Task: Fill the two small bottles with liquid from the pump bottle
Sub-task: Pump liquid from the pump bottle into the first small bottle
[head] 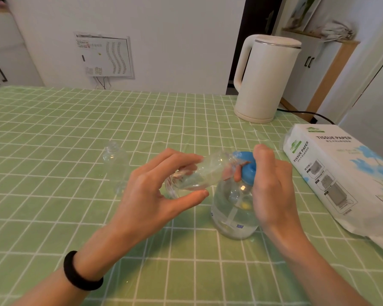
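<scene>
With the left hand [155,188] gripping the tilted small bottle [208,171] and the right hand [272,184] curled over the blue pump head [248,166], any mouth misalignment probably spills liquid onto the tablecloth [53,129].

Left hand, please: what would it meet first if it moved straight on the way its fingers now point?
Probably the blue pump head: the left hand and its small bottle point right toward it, though depth is unclear.
</scene>
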Demonstrator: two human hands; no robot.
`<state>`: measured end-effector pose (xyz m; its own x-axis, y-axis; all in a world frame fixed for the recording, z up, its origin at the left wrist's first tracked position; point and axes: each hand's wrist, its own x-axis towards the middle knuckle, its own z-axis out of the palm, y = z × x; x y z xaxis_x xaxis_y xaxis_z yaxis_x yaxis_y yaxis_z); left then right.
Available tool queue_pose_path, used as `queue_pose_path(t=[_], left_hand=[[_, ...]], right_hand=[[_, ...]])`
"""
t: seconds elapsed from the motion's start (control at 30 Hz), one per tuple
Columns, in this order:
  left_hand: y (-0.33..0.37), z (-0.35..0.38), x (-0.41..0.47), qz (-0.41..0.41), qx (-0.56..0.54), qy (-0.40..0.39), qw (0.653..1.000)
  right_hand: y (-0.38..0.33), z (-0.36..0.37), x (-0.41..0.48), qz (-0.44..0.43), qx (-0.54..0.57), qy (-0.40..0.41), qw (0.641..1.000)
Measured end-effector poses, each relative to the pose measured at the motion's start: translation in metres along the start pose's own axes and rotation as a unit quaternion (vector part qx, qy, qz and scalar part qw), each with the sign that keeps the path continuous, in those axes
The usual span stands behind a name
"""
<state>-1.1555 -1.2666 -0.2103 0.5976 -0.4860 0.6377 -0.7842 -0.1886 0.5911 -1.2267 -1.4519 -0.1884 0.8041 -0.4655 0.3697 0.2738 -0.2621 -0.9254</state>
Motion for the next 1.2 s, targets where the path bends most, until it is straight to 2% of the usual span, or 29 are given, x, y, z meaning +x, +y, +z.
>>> queue_pose_path(t=[1.2], left_hand=[[-0.0013, -0.0008, 0.0001, 0.004, 0.008, -0.001, 1.000]], right_hand=[[-0.0003, 0.0010, -0.0013, -0.008, -0.009, 0.004, 1.000]])
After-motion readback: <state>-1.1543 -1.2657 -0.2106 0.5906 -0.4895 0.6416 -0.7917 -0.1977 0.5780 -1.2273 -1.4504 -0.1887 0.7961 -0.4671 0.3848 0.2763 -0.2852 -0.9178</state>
